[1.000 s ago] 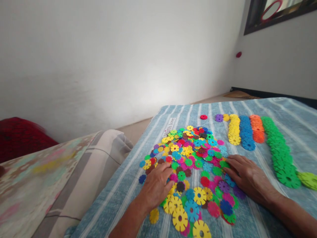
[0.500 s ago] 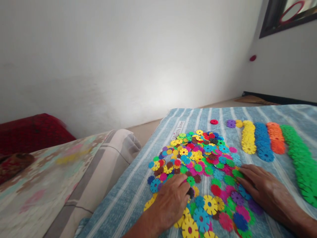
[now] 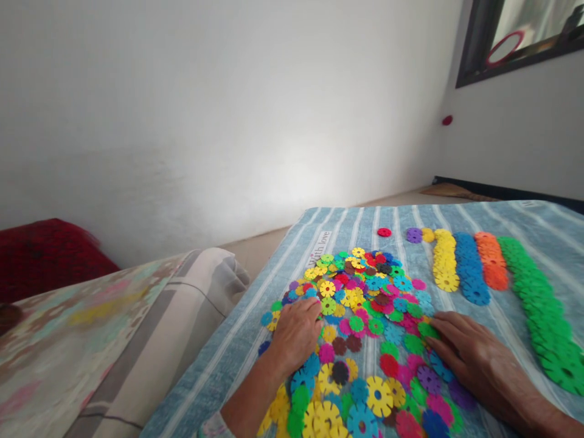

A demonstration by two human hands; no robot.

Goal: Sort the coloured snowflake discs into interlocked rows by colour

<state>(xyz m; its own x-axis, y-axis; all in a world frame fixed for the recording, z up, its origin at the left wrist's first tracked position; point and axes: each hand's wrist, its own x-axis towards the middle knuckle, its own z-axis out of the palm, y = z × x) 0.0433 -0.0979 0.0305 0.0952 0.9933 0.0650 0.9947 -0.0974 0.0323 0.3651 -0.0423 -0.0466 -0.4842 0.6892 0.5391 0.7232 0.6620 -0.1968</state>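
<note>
A heap of small plastic flower-shaped discs [image 3: 351, 297] in many colours spreads over the striped blue cloth [image 3: 241, 365]. On the heap's left side is my left hand [image 3: 296, 334], fingers curled down and closed beside a yellow-green disc [image 3: 327, 306]. Its fingertips are hidden, so whatever they hold cannot be made out. At the right edge of the heap my right hand [image 3: 477, 359] rests low, with a green flower disc [image 3: 427, 330] between its thumb and fingertips. Purple [image 3: 429, 378] and blue discs lie just under and beside that hand.
Overlapping rows of yellow [image 3: 444, 261], blue [image 3: 472, 271], orange [image 3: 490, 261] and green discs [image 3: 542, 316] run along the right. A red disc [image 3: 384, 232] and a purple one [image 3: 414, 235] lie farther back. A patterned bedspread [image 3: 104, 328] is at left; a white wall stands behind.
My left hand has moved away from the black disc, farther back and left on the heap. A green disc near its fingertips no longer shows there. My right hand stays by the same discs.
</note>
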